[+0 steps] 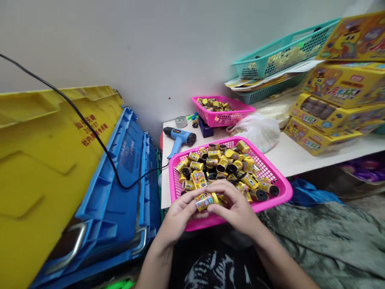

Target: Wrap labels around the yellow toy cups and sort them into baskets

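Two bare hands, the left hand (180, 216) and the right hand (236, 210), close from both sides on a small yellow printed cylinder (204, 202), gripping it just above the front rim of a pink plastic mesh basket (284, 185). The basket is heaped with matching yellow cylinders with black ends (219, 166). Beyond, on a white shelf (288, 160), sit a blue heat gun (179, 138), a second pink mesh basket (222, 117), a clear plastic bag (258, 132) and stacked yellow printed boxes (345, 86).
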Tool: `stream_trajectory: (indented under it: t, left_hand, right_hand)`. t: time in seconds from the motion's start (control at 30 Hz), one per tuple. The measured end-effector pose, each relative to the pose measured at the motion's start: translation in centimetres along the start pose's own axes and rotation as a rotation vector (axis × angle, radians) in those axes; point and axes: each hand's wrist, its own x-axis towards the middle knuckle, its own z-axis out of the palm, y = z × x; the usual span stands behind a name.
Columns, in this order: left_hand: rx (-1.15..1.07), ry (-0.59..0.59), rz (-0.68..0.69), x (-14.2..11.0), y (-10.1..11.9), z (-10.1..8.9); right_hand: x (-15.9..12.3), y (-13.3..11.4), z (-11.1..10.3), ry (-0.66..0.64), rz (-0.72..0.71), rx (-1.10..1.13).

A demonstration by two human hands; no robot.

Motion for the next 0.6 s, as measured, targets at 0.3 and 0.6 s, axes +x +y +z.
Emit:
stream_trajectory:
  t: [0.3,0.6]
  left_hand:
    - [0.766,0.384,0.400,0.8,-0.7,-1.9]
    - [0.651,0.561,0.262,2.5,-3.5,-7.1]
  right_hand:
    - [4.9,0.5,-1.3,0.094,-0.070,-0.558]
    - [0.2,4.6,-11.5,0.405,0.284,-0.916]
